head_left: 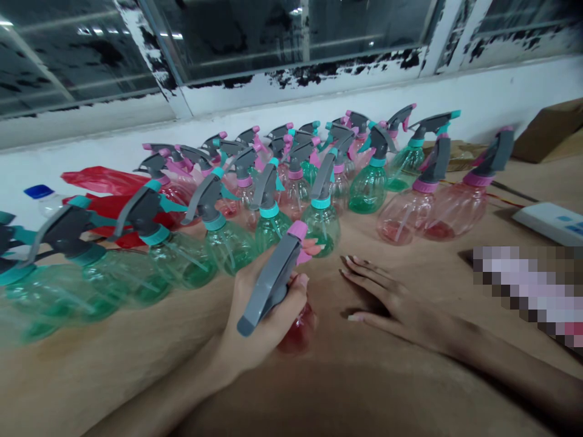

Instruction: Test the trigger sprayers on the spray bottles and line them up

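My left hand (268, 303) is wrapped round the neck of a pink spray bottle (298, 331) with a grey trigger head and pink nozzle. Red liquid shows in the bottle below my fingers. To the right, my right hand (396, 297) rests on the table with its fingers stretched out, holding nothing. Just beyond my left hand stand green spray bottles, the nearest being a green spray bottle (322, 224) with a turquoise collar. Two pink spray bottles, a nearer one (403, 215) and one farther right (458, 209), stand beyond my right hand.
Several more spray bottles crowd the table (355, 388) towards the white wall (478, 91). A red plastic bag (109, 182) and a blue-capped bottle (40, 193) lie behind the left row. On the right are a cardboard box (551, 130), a white device (551, 218) and a pixelated patch.
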### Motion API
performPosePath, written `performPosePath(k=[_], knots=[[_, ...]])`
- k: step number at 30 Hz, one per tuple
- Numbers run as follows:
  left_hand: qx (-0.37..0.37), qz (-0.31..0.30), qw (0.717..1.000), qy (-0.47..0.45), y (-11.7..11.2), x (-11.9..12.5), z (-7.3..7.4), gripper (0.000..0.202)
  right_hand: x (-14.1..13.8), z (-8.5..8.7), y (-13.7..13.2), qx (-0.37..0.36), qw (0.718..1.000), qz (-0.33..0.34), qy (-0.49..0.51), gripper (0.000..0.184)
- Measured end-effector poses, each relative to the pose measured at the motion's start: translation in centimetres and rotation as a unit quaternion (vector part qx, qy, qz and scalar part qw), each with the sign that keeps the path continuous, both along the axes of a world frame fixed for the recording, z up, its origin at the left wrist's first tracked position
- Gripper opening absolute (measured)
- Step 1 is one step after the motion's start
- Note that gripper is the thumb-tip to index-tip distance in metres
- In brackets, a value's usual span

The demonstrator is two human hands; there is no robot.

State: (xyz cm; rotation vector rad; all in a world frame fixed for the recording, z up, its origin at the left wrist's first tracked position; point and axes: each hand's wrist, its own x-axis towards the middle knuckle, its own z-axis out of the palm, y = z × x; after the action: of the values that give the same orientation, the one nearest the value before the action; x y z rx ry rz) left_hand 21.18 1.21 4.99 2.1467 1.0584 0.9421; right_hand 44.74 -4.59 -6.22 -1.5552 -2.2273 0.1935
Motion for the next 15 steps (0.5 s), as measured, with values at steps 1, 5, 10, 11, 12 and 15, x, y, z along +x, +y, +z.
performPosePath(k=[1,5,10,11,12,15], knots=[[0.000,-0.002,1.000,0.001,0.04,0.00,0.02,0.012,0.01,-0.01,0.01,0.000,1.000,0.001,0.002,0.068],[0.001,0.007,1.000,0.009,0.17,-0.08,0.06,0.013,-0.02,-0.06,0.01,0.002,1.000,0.001,0.007,0.068],[0.004,0.006,1.000,0.010,0.12,-0.09,0.04,0.013,-0.11,-0.06,-0.04,0.010,1.000,-0.008,-0.002,0.067],[0.003,0.004,1.000,0.006,0.08,-0.08,0.03,0.013,-0.11,-0.07,-0.04,0.011,1.000,-0.007,-0.005,0.067],[0.001,0.002,1.000,0.003,0.05,-0.07,0.02,0.013,-0.10,-0.08,-0.04,0.013,1.000,-0.006,-0.008,0.067],[-0.005,0.004,1.000,0.003,-0.02,-0.12,0.06,0.011,-0.07,-0.13,0.00,0.018,1.000,-0.005,-0.012,0.066]])
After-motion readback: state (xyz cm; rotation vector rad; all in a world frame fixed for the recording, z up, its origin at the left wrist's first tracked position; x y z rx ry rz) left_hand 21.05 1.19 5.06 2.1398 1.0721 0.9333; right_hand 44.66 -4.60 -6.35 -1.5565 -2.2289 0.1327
